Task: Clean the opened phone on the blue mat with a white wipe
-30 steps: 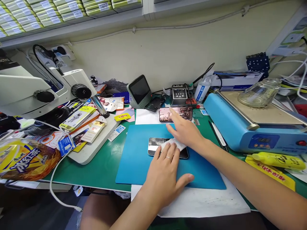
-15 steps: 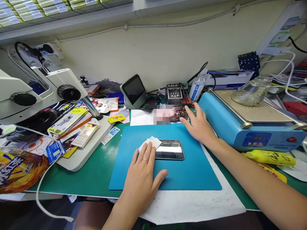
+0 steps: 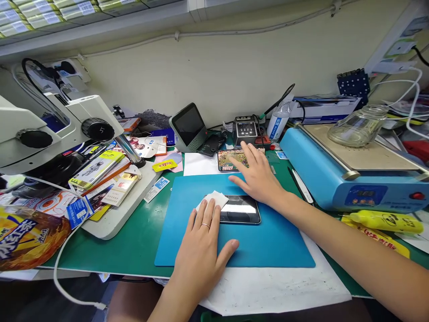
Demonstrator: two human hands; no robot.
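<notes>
On the blue mat (image 3: 187,241) lies a phone (image 3: 244,211) with a shiny, reflective face. A folded white wipe (image 3: 217,197) covers its left end. My left hand (image 3: 201,246) lies flat with fingertips on the wipe, thumb stretched to the side. My right hand (image 3: 256,174) is open with fingers spread, above the mat's far edge. It reaches over a second phone (image 3: 231,157), which lies landscape with a colourful game-like picture on its screen. The fingers cover part of that screen; whether they touch it I cannot tell.
Right of the mat stands a blue heating plate machine (image 3: 311,174) with a glass jar (image 3: 357,127) on top. A microscope (image 3: 77,120) is on the left, beside boxes and cards. Behind are a smart display (image 3: 189,127), a soldering station (image 3: 245,129) and a bottle (image 3: 277,125).
My right hand has moved left, from the right end of the second phone to over its screen, which now shows a different, brighter picture. My left hand stays on the wipe.
</notes>
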